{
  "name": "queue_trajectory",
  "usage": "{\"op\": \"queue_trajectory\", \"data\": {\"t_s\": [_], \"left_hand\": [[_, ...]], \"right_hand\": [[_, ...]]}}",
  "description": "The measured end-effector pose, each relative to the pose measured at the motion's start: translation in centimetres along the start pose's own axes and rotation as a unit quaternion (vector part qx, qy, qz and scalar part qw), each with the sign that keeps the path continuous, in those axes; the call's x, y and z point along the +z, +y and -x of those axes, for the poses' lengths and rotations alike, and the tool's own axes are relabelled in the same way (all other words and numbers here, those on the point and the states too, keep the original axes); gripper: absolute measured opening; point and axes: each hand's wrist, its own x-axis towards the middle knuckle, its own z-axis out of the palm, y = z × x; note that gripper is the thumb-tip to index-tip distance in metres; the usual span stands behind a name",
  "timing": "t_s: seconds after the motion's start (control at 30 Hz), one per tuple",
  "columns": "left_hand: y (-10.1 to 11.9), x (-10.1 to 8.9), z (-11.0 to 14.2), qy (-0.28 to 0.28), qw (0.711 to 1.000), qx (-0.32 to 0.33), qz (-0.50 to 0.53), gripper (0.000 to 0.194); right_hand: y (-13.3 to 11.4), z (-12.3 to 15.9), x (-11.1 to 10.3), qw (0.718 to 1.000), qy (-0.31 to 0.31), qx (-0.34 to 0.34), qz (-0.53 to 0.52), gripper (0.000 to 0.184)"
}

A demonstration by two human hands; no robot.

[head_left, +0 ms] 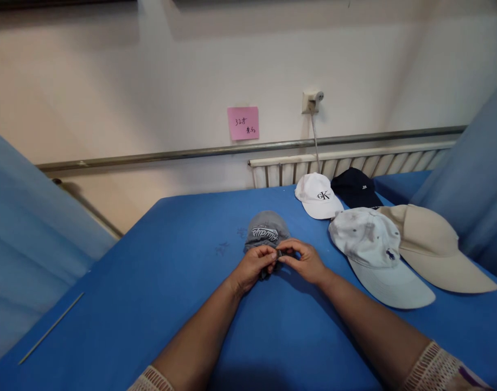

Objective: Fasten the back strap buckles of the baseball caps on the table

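A grey baseball cap (268,221) with white lettering lies on the blue-covered table, its strap side toward me. My left hand (254,265) pinches the cap's strap near a small dark buckle (279,253). From the other side, my right hand (303,262) grips the strap with thumb and forefinger, close to the left fingertips. Both hands are closed, and the fingers partly hide the strap and the cap's near edge.
To the right lie a white cap (313,190), a black cap (354,187), a pale grey cap (364,233) and a beige cap (429,233). A thin stick (51,328) rests at the left on the blue cloth (151,271). Behind stand a radiator (289,172) and a rail (171,155).
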Motion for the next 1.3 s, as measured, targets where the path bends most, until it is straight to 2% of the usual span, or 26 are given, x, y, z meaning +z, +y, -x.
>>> {"op": "queue_trajectory", "data": {"t_s": [0.13,0.23,0.33,0.47,0.57,0.67,0.8,0.9,1.07,1.3], "left_hand": [[0.2,0.4,0.0,0.024,1.0,0.013,-0.001,0.034],[0.2,1.0,-0.1,0.055,0.997,0.049,0.021,0.033],[0.0,1.3,-0.2,0.064,0.995,0.071,0.036,0.036],[-0.2,1.3,-0.3,0.067,0.994,0.088,0.025,0.04],[-0.3,1.4,-0.3,0.078,0.99,0.113,-0.015,0.039],[-0.2,1.6,0.0,0.099,0.979,0.145,-0.103,0.035],[0.1,2.0,0.5,0.113,0.934,0.2,-0.272,0.029],[0.1,2.2,0.7,0.119,0.903,0.221,-0.349,0.021],[0.1,2.4,0.9,0.144,0.883,0.229,-0.383,0.016],[0.2,2.3,0.8,0.174,0.895,0.228,-0.342,0.018]], "right_hand": [[0.0,-0.1,0.0,1.0,-0.006,-0.001,0.0,0.02],[0.0,-0.2,0.2,1.0,0.017,0.005,0.013,0.02],[-0.1,-0.2,0.4,0.998,0.04,0.037,0.017,0.02],[-0.2,0.0,0.5,0.996,0.035,0.071,-0.032,0.025],[-0.3,0.1,0.4,0.995,0.043,0.08,-0.052,0.021],[-0.5,0.1,0.5,0.993,0.052,0.086,-0.063,0.02],[-0.6,0.2,0.7,0.991,0.053,0.089,-0.083,0.022],[-0.7,0.4,0.8,0.989,0.053,0.093,-0.101,0.022],[-0.8,0.4,0.4,0.984,0.096,0.101,-0.111,0.018],[-0.8,0.0,0.1,0.964,0.143,0.141,-0.174,0.017]]}}
